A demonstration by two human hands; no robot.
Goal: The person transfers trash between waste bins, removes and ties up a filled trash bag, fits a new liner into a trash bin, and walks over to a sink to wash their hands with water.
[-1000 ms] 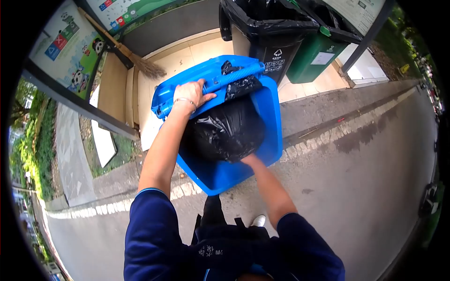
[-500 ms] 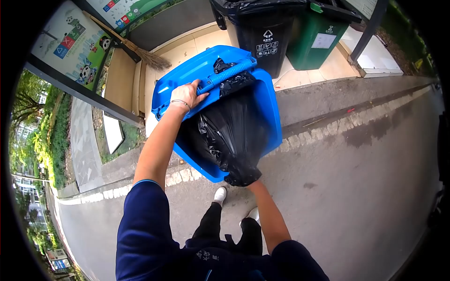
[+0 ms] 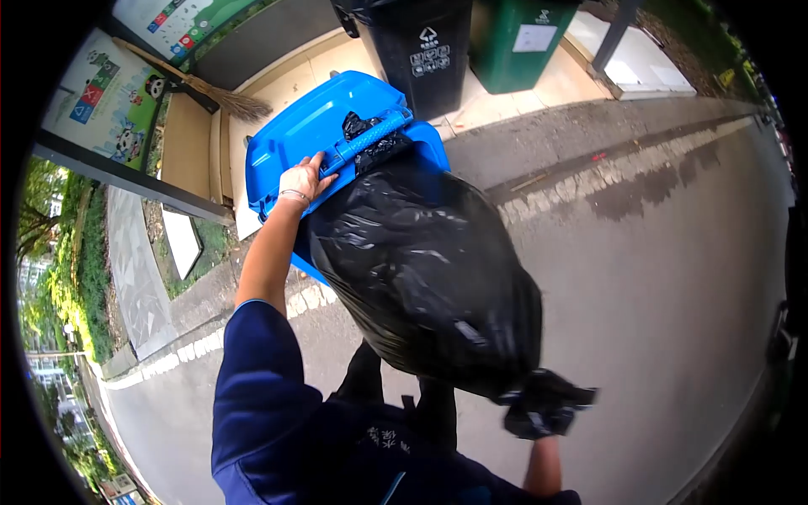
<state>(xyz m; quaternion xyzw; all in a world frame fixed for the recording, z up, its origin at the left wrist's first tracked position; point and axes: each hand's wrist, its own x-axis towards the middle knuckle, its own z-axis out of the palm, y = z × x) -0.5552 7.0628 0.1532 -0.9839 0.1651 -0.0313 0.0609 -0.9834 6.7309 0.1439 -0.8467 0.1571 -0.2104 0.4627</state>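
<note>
A large, full black garbage bag (image 3: 429, 269) slants out of the blue bin (image 3: 431, 147), its far end still over the bin's opening. The bag's gathered neck lies at the lower right, around my right hand (image 3: 547, 439), whose fingers are mostly hidden by the plastic. My left hand (image 3: 305, 178) rests on the bin's blue handle bar, beside the open lid (image 3: 295, 126), with fingers curled over it. A crumpled piece of black plastic (image 3: 379, 147) hangs at the bar.
A black bin (image 3: 425, 63) and a green bin (image 3: 515, 42) stand on the tiled platform behind the blue bin. A straw broom (image 3: 240, 103) leans by the panda panels at the left. A curb (image 3: 539, 139) runs along the grey road (image 3: 665, 337).
My right hand has pulled the black bag up and out toward the lower right, so its bulk now hangs past the bin's rim. My left hand has stayed at the bar.
</note>
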